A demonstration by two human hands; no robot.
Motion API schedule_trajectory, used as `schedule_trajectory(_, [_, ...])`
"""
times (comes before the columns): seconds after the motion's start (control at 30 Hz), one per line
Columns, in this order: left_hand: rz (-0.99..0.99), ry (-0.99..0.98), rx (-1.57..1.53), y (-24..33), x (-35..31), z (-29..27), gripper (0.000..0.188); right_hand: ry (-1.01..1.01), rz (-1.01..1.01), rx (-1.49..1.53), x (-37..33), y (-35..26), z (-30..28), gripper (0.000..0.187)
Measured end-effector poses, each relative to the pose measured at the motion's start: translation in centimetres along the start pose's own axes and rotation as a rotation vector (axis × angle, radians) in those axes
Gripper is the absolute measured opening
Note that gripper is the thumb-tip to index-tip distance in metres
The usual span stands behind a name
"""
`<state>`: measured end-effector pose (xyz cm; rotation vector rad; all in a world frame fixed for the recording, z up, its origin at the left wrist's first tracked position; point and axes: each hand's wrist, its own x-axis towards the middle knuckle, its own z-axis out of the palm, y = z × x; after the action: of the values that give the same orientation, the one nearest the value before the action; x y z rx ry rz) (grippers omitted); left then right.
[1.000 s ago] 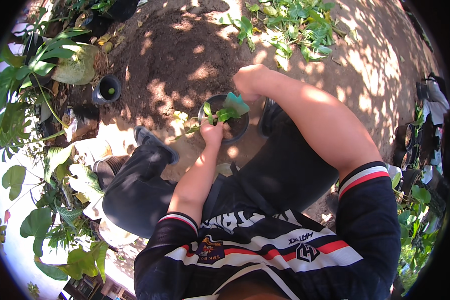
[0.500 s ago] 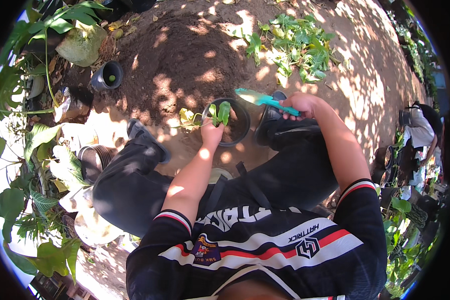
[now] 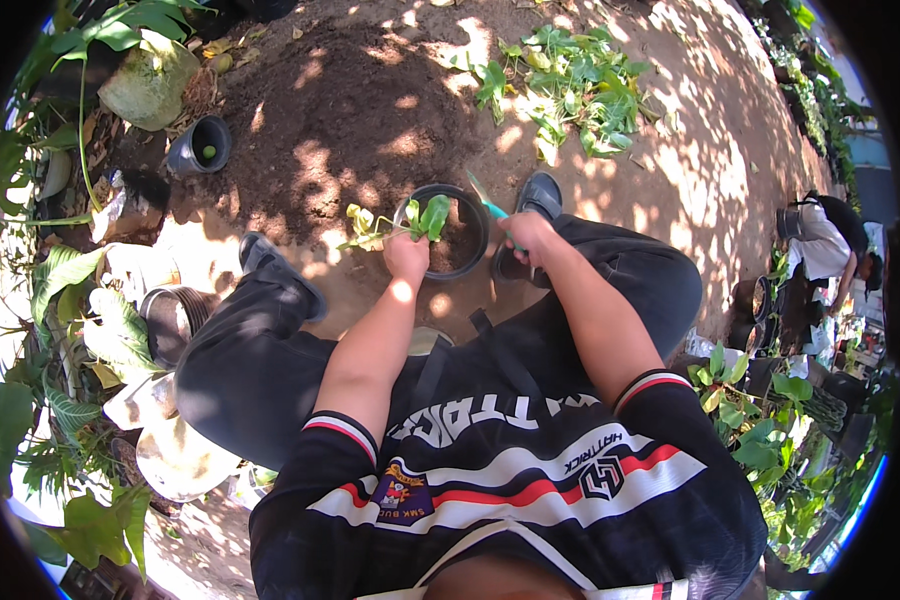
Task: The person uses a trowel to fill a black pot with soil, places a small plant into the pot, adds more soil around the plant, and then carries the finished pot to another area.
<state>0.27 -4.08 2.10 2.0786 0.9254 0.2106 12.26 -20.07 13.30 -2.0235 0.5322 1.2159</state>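
I see writing on a black sports jersey (image 3: 690, 530) in the lower centre of the frame. Large white block letters (image 3: 470, 415) cross its front, partly lost in folds. Further right, one short line of small dark letters (image 3: 590, 453) sits beside a black six-sided emblem (image 3: 602, 478). Further left, a dark blue crest (image 3: 403, 497) carries tiny lettering.

Bare brown ground (image 3: 595, 185); dappled sunlight (image 3: 722, 190) across it

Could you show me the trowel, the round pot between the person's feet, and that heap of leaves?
Trowel (image 3: 496, 211): head view, on its teal part near the blade.
Pot (image 3: 482, 236): head view, on its right inner wall.
Leaf heap (image 3: 584, 92): head view, near its middle.
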Motion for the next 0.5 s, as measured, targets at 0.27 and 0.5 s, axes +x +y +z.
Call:
schedule_trajectory(0.27, [-0.149,-0.102,0.049,-1.1,1.1,0.2,0.027,-0.075,0.070,0.157,0.8,0.6,-1.1,0.023])
schedule_trajectory(0.5, [-0.168,-0.158,0.011,-1.6,1.2,0.2,0.028,-0.116,0.086,0.150,0.7,0.3,-0.5,0.019])
